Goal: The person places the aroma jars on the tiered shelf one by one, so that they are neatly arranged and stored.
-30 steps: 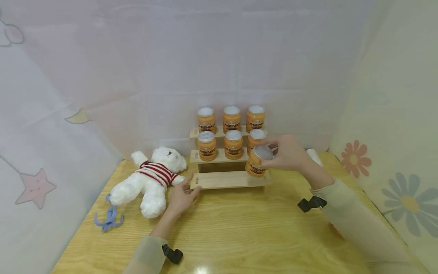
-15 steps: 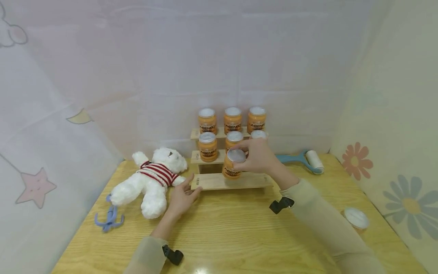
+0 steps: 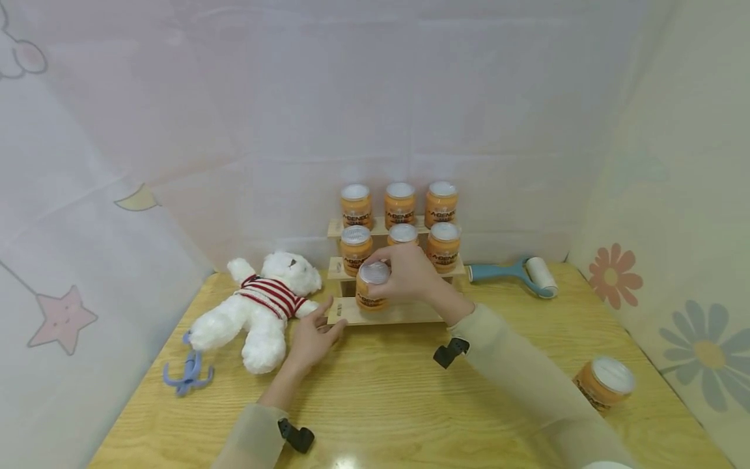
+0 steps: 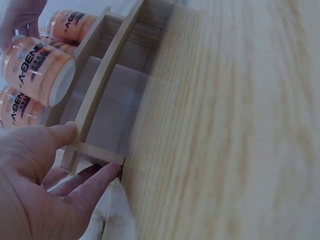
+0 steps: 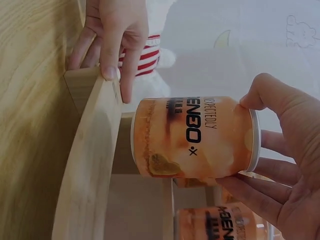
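Note:
In the head view a stepped wooden shelf (image 3: pixel 410 314) carries orange cans with silver lids in two rows of three on its upper steps. My right hand (image 3: pixel 410 277) grips one more orange can (image 3: pixel 369 294) by its lid end, upright over the left part of the lowest step. A narrow gap shows between this can's base (image 5: pixel 134 140) and the step in the right wrist view. My left hand (image 3: pixel 312 340) holds the left end of the lowest step, thumb (image 4: pixel 65 132) on the board and fingers against the side support. The right hand partly hides the middle can behind it.
A white teddy bear (image 3: pixel 266 296) in a striped sweater lies left of the shelf, with a light-blue hooked object (image 3: pixel 189 374) beside it. A blue-handled lint roller (image 3: pixel 515 270) lies to the right. Another orange can (image 3: pixel 603 384) stands at the right front.
My right hand has carried the can leftward along the lowest step, from its right end to its left part. The lint roller and the can at right have come into view. My left hand stays put.

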A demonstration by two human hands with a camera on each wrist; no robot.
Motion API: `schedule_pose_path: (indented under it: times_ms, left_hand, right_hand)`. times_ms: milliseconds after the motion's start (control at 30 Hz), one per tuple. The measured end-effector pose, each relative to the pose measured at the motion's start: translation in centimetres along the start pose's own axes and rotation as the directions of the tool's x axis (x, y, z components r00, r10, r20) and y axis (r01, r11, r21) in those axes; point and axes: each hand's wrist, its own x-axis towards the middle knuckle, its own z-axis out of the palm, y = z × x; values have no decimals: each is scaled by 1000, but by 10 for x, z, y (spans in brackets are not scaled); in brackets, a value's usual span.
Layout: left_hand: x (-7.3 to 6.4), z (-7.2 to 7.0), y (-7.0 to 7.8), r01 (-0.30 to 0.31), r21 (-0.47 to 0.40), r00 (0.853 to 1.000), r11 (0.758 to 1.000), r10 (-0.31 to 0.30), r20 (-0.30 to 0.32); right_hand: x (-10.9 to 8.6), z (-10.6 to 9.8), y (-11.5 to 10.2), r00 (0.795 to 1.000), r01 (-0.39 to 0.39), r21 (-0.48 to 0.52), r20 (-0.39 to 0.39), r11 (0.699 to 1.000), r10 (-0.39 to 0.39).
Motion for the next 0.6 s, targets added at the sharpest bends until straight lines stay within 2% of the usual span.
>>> schedule_pose_path:
  times_ms: [167, 600]
  left_hand:
    - [-1, -1, 0, -9, 5, 1000, 1000, 9, 2]
    - [2, 0, -2, -29, -12, 1000, 1000, 29, -4]
  right_hand:
    - [7, 14, -6, 999, -22, -32, 24, 999, 22]
    - [14, 40, -15, 998, -11, -65, 69, 998, 16]
